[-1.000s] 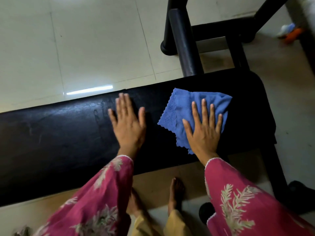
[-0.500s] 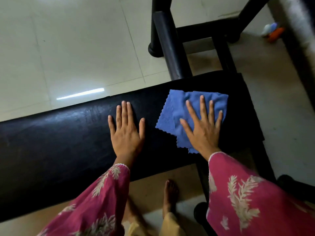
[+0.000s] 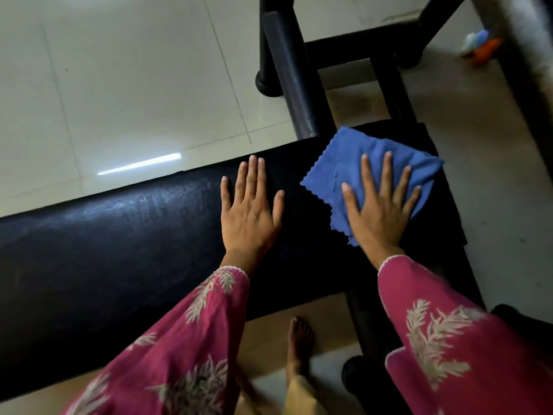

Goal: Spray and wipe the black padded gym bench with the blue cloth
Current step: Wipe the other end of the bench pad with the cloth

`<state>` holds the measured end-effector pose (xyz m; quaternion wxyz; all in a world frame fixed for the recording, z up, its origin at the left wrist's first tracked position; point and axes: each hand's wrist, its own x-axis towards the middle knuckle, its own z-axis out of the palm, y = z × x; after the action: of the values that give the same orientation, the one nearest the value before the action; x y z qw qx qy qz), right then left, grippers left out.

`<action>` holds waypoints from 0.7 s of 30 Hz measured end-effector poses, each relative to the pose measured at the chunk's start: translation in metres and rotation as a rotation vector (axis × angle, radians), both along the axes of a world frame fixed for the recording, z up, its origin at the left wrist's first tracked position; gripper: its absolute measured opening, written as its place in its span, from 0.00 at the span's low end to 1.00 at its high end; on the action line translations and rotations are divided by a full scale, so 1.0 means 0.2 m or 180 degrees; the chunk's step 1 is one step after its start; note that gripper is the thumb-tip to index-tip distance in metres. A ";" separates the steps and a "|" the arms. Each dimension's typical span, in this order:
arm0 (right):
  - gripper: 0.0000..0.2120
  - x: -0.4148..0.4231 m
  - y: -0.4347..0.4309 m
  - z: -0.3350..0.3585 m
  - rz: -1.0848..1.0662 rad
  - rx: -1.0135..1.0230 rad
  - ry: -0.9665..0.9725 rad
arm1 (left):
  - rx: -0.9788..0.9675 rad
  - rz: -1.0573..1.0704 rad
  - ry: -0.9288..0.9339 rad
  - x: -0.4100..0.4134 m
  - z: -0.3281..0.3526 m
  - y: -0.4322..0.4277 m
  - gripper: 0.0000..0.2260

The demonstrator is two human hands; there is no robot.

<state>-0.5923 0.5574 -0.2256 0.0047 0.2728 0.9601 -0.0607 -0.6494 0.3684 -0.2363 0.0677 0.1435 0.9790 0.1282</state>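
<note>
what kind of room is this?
Probably a home or small gym: a black padded bench on a black tubular frame, over a pale tiled floor. The right hand presses a blue cloth on it.

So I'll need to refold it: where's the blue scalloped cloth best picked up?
Pinch the blue scalloped cloth at its free far-left corner, from above. The right hand pins the rest flat on the black padded bench.

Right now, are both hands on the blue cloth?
No, only the right hand presses the blue cloth; the left hand lies flat on the bare black bench.
</note>
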 end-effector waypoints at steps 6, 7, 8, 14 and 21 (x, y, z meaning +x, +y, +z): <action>0.32 -0.06 0.11 0.02 0.0209 -0.0045 -0.0061 | -0.0026 0.0034 0.0015 0.00 0.00 0.00 0.28; 0.32 -0.09 0.09 0.02 -0.0103 -0.0097 0.0003 | -0.0014 0.0036 0.0025 0.00 0.00 0.01 0.28; 0.32 -0.11 0.06 0.02 -0.0297 -0.0091 0.0041 | -0.0004 0.0041 0.0032 0.00 0.00 0.01 0.28; 0.32 -0.17 0.11 0.01 0.0238 0.0009 -0.0083 | -0.0001 0.0029 0.0011 0.00 0.00 0.00 0.28; 0.32 -0.21 0.20 0.01 0.0124 -0.0030 -0.0049 | 0.0045 0.0038 0.0032 0.01 0.01 0.01 0.28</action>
<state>-0.6343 0.5971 -0.2246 0.0145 0.2545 0.9649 -0.0630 -0.6479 0.3699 -0.2351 0.0610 0.1388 0.9792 0.1348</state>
